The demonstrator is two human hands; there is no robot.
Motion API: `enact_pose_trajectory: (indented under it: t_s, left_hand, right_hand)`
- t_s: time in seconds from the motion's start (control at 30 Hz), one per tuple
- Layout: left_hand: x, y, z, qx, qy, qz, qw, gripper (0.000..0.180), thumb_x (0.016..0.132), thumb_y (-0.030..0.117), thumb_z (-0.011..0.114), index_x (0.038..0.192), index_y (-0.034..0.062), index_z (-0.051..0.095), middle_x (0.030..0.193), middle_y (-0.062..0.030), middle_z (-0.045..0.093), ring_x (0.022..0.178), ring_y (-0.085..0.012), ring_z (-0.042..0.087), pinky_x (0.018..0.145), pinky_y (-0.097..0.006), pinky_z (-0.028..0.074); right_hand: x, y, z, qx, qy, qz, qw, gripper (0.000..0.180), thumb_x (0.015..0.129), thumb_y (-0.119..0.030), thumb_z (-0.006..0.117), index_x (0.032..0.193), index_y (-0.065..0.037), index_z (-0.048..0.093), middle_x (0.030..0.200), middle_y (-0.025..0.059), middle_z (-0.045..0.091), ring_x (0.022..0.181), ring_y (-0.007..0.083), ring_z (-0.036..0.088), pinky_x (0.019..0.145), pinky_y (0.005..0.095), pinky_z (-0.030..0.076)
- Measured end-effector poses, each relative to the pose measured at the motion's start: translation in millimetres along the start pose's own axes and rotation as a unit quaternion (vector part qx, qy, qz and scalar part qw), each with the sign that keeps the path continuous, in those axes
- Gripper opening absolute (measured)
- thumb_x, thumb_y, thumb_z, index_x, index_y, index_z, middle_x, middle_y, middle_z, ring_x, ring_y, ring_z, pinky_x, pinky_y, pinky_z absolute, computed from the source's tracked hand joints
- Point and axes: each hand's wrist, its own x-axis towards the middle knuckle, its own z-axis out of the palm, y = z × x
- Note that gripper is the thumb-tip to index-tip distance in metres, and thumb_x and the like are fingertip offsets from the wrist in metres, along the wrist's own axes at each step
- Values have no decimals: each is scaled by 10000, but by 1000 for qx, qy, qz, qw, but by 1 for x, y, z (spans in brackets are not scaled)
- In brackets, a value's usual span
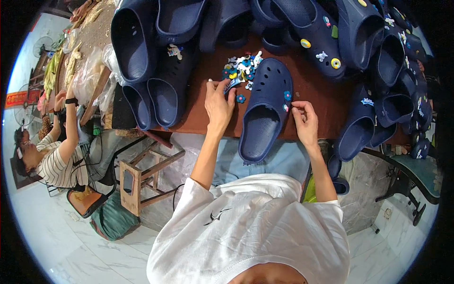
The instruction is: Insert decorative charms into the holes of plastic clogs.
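A navy clog (267,109) lies in front of me on the brown tabletop, its holed toe pointing away and its heel over the near edge. A blue flower charm (287,95) and a small pinkish-white charm (285,108) sit on its right side. My left hand (220,106) reaches to the near side of a charm pile (243,66), fingers apart, next to a blue-and-white lettered charm (231,85). Close to the clog's right edge, my right hand (306,122) has thumb and fingers curled together; whatever they pinch is hidden. One loose flower charm (240,98) rests between left hand and clog.
Navy clogs crowd the left (165,99) and far side of the table, and charm-decorated clogs (357,120) heap up on the right. A wooden stool (130,187) with a phone on it stands at lower left. Another person (61,156) works at a table farther left.
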Motion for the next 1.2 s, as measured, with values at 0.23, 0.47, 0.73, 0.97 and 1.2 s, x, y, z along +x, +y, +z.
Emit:
enact_pose_trajectory:
  t_s: [0.23,0.47,0.73,0.97,1.2]
  left_hand:
    - [0,6,-7,-16,-32,-25,999,217,782,123,726,982,56,678,974,-120,589,840,-289,609,744,-395,500]
    - [6,72,-36,-144,-7,92,985,217,764,40,745,971,39,677,896,-66,646,789,-162,590,659,-268,450]
    - [15,116,-18,-133,-95,257,952,272,744,33,751,999,53,660,965,-92,657,914,-284,607,789,-360,481]
    - [-28,110,-19,-229,-17,149,962,177,800,-11,684,965,23,630,989,-104,606,877,-188,577,712,-277,473]
    - [-93,94,12,-465,-119,-91,872,161,868,-15,627,1004,5,544,939,-34,536,765,-69,508,706,-212,437]
  right_hand:
    - [-2,-6,1,-39,23,-21,999,120,925,-49,584,1030,-7,625,987,54,583,799,106,579,674,234,496]
    - [9,-44,4,90,24,-43,995,157,926,-74,613,1071,-13,605,956,18,596,797,74,577,674,212,484]
    - [37,-86,11,165,-84,-13,983,169,913,-84,649,1051,-13,583,897,4,616,762,34,569,640,174,459]
    - [69,-51,5,157,-27,15,987,176,904,-109,665,1029,-17,582,850,12,624,747,50,578,645,197,481]
    - [100,-32,15,62,-19,5,998,156,869,-135,695,950,-22,623,794,24,637,689,70,587,610,227,476]
